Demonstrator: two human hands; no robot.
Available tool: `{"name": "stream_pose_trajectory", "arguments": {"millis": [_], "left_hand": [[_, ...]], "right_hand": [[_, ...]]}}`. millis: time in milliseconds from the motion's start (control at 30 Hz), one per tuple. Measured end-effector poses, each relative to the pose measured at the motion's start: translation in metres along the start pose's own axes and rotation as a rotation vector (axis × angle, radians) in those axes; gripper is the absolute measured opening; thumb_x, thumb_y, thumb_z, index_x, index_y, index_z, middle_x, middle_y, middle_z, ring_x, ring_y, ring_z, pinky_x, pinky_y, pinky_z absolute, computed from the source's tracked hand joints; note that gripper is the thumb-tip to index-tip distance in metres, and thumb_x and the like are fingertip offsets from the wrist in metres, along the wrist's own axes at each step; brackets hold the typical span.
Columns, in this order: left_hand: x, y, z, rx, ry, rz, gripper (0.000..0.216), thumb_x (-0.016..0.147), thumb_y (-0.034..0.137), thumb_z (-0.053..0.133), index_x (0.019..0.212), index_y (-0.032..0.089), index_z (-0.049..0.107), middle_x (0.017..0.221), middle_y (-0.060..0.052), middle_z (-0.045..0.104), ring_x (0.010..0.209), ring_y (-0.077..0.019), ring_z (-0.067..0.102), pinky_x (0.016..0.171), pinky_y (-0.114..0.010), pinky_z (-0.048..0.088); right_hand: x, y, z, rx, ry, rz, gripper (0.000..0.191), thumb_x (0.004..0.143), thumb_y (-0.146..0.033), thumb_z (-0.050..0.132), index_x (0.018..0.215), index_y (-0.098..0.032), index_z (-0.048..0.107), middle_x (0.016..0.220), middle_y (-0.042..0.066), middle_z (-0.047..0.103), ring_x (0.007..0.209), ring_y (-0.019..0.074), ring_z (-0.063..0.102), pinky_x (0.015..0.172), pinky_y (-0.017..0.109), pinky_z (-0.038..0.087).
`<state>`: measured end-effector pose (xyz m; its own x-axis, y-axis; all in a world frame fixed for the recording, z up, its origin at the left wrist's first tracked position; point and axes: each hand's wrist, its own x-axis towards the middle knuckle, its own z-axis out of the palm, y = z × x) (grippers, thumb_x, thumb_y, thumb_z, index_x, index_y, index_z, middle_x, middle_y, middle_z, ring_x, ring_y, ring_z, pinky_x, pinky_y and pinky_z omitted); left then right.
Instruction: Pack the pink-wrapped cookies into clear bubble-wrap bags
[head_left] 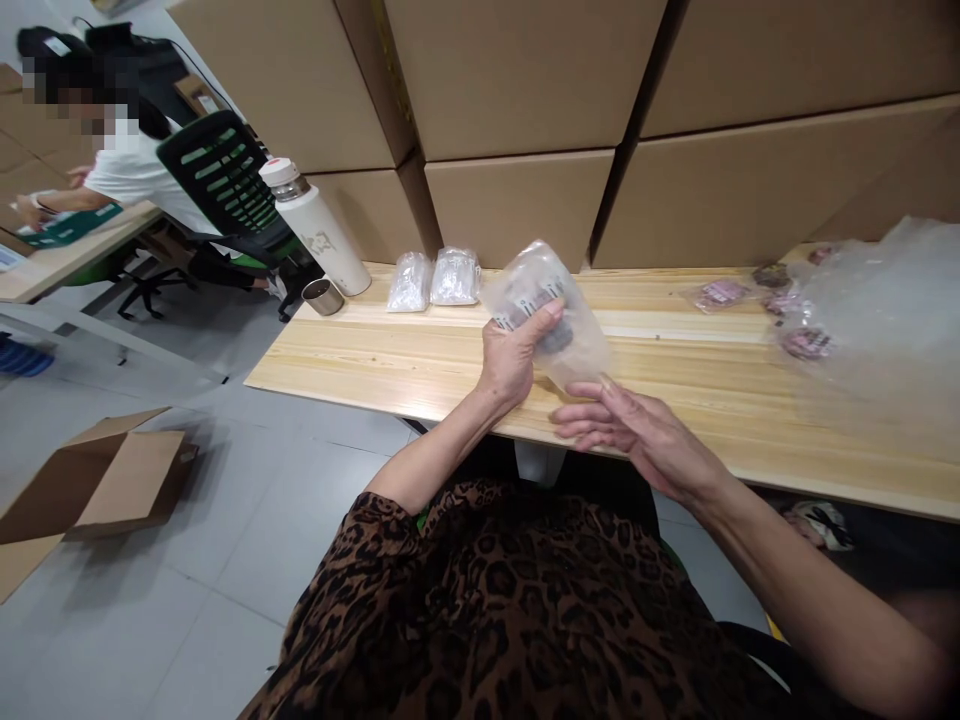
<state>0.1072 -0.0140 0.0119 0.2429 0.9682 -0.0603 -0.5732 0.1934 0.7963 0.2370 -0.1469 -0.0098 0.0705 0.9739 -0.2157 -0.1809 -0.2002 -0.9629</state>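
Above the front part of the table, my left hand (511, 358) is closed around a translucent plastic bag (589, 338), its thumb pressed over the front. Grey packets with dark print show through the bag's film; their exact kind is unclear. My right hand (637, 425) is at the bag's lower right edge, thumb and forefinger pinching the film while the other fingers extend loosely below. Behind the bag, two clear-wrapped packs (455, 277) lie side by side on the wooden table (667, 385).
A white thermos (326, 240) and metal cup (324, 297) stand at the left end. Small pink packets (720, 293) and a large plastic bag (892, 340) lie right. Cardboard boxes (517, 200) line the back. An open carton (112, 480) rests on the floor; a person (142, 180) sits beyond.
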Motion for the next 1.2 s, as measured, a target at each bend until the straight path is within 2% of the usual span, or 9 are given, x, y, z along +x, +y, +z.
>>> {"name": "stream_pose_trajectory", "arguments": {"millis": [133,267,367,467,567,767,900,1033,1200], "left_hand": [[-0.018,-0.001,-0.001,0.093,-0.26,-0.083,0.041,0.064,0.039,0.102,0.092,0.018,0.079,0.094,-0.001,0.082,0.091,-0.0178,0.077,0.098,-0.037,0.06],[-0.024,-0.003,-0.007,0.155,-0.43,-0.238,0.052,0.058,0.042,0.106,0.096,0.019,0.079,0.098,-0.003,0.082,0.093,-0.0199,0.076,0.107,-0.044,0.056],[-0.024,-0.005,-0.014,0.238,-0.471,-0.211,0.062,0.071,0.069,0.093,0.104,0.019,0.078,0.102,-0.008,0.081,0.101,-0.0257,0.075,0.108,-0.049,0.056],[-0.024,-0.006,-0.021,0.487,-0.397,0.099,0.065,0.087,0.08,0.072,0.112,0.021,0.077,0.12,-0.011,0.077,0.125,-0.0311,0.068,0.118,-0.051,0.05],[-0.021,-0.009,-0.025,0.672,-0.25,0.322,0.054,0.089,0.071,0.075,0.111,0.022,0.077,0.138,-0.012,0.069,0.146,-0.0326,0.053,0.129,-0.046,0.039],[-0.005,-0.026,-0.027,0.229,-0.214,-0.017,0.064,0.078,0.062,0.092,0.119,0.023,0.062,0.109,-0.005,0.075,0.097,-0.0189,0.072,0.092,-0.036,0.059],[0.005,-0.012,-0.036,0.246,-0.3,-0.07,0.062,0.071,0.063,0.096,0.102,0.015,0.073,0.094,-0.005,0.076,0.081,-0.0147,0.069,0.078,-0.029,0.056],[0.034,0.022,-0.054,0.352,-0.191,0.067,0.054,0.068,0.057,0.098,0.095,0.016,0.075,0.089,-0.003,0.076,0.078,-0.0149,0.068,0.075,-0.029,0.055],[0.116,0.077,-0.092,0.73,0.103,0.369,0.035,0.088,0.05,0.084,0.094,0.017,0.074,0.086,-0.002,0.075,0.09,-0.0192,0.071,0.083,-0.028,0.053]], "right_hand": [[0.017,0.0,0.014,0.453,-0.084,0.049,0.074,0.092,-0.088,0.058,0.116,-0.02,0.075,0.126,0.018,0.079,0.125,0.035,0.074,0.109,0.055,0.062],[0.036,0.002,0.018,0.585,0.041,-0.114,0.035,0.1,-0.06,0.07,0.118,-0.031,0.076,0.126,0.003,0.081,0.13,0.0294,0.072,0.109,0.054,0.063],[0.044,0.008,0.02,0.6,0.118,-0.176,0.025,0.097,-0.052,0.074,0.111,-0.032,0.078,0.116,-0.001,0.083,0.124,0.028,0.075,0.106,0.052,0.066],[0.049,0.012,0.021,0.565,0.159,-0.246,0.036,0.097,-0.063,0.071,0.107,-0.029,0.078,0.11,0.003,0.083,0.124,0.0309,0.076,0.103,0.055,0.066],[0.054,0.013,0.025,0.48,0.194,-0.325,0.052,0.097,-0.076,0.061,0.104,-0.027,0.077,0.11,0.009,0.082,0.126,0.0349,0.074,0.102,0.06,0.066],[0.061,0.016,0.044,0.225,0.267,-0.436,0.063,0.099,-0.082,0.05,0.113,-0.025,0.073,0.116,0.012,0.079,0.127,0.0347,0.072,0.101,0.057,0.064],[0.066,0.011,0.045,-0.2,0.308,-0.472,0.063,0.098,-0.079,0.055,0.121,-0.024,0.073,0.122,0.013,0.075,0.122,0.0358,0.071,0.108,0.061,0.058],[0.095,0.003,0.039,-0.51,0.312,-0.536,0.07,0.096,-0.083,0.051,0.127,-0.024,0.073,0.128,0.017,0.07,0.13,0.0382,0.064,0.117,0.067,0.049],[0.139,0.006,0.04,-0.518,0.235,-0.453,0.086,0.087,-0.089,0.054,0.142,-0.024,0.064,0.146,0.019,0.062,0.125,0.0373,0.066,0.109,0.067,0.055]]}}
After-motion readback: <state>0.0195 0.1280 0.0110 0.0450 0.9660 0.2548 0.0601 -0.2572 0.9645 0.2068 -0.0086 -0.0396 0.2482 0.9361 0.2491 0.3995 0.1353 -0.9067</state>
